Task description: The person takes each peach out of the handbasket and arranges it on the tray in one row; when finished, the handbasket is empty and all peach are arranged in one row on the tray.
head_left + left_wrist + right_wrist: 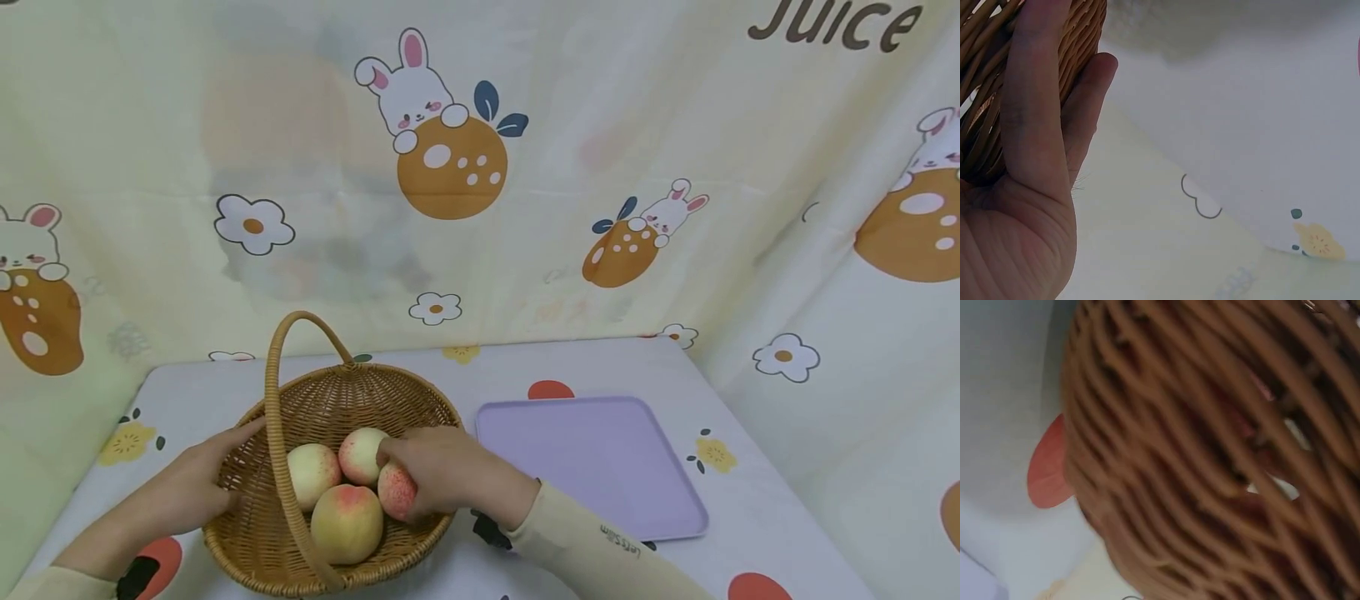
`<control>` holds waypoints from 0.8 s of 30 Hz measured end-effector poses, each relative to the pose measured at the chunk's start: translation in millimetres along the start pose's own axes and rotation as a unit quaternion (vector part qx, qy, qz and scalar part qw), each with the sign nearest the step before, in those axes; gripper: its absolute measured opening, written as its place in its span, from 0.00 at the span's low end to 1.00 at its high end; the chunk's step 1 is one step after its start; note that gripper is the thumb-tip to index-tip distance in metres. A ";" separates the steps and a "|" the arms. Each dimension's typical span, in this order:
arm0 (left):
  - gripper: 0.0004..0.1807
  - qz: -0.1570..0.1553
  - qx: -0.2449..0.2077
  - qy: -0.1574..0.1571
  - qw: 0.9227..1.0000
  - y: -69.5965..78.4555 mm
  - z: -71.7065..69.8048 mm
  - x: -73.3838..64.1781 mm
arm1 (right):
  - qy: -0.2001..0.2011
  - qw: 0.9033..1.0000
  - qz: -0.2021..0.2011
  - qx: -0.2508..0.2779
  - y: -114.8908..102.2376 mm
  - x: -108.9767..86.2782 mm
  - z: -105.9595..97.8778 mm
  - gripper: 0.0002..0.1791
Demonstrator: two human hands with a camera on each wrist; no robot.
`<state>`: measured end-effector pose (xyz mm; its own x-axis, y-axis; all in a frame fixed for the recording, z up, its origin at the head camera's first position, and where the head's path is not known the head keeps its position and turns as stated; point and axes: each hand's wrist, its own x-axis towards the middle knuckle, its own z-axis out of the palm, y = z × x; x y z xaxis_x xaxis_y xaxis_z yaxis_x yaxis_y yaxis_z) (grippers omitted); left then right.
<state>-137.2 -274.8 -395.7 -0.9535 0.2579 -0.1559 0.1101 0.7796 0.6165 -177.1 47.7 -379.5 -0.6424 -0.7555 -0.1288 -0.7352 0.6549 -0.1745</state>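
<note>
A brown wicker basket (397, 392) with a tall arched handle stands on the table. Inside it lie a pale peach (313, 473), another pale one with a red blush, and a larger yellow-green peach (347, 523). My right hand (442, 471) reaches over the basket's right side and grips a red-speckled peach (396, 492), partly hidden by the fingers. At the basket's left side, my left hand (191, 483) holds the wicker wall; in the left wrist view its fingers (1035, 112) lie along the weave. Only wicker (1210, 456) fills most of the right wrist view.
To the right of the basket, a flat lilac tray (577, 467) lies on the table. The patterned tablecloth (750, 508) carries flowers and red shapes. Behind and on both sides hangs a curtain (510, 267) printed with rabbits.
</note>
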 end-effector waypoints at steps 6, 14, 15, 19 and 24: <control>0.55 -0.001 0.005 0.002 1.000 -1.4 0.8 -1.1 | 0.037 0.999 -0.017 0.032 4.5 -5.3 -1.5 0.34; 0.54 0.002 0.003 0.002 1.000 -2.4 0.6 -1.0 | 0.145 0.958 -0.037 0.245 25.4 -20.6 -18.1 0.33; 0.54 0.002 0.002 0.001 1.000 -2.4 0.5 -0.8 | 0.155 0.946 -0.036 0.282 28.0 -23.2 -20.0 0.32; 0.53 -0.004 0.000 -0.002 1.000 -2.2 0.0 -0.5 | 0.196 0.906 -0.020 0.375 39.3 -33.4 -23.8 0.31; 0.53 0.002 0.001 -0.001 1.000 -1.4 0.3 -0.9 | 0.252 0.881 -0.013 0.400 58.5 -46.2 -25.3 0.33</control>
<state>-136.3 -275.9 -396.6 -0.9527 0.2613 -0.1550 0.1137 0.7798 0.6156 -195.9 121.3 -359.1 -0.7897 -0.5346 0.3009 -0.4937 0.2628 -0.8289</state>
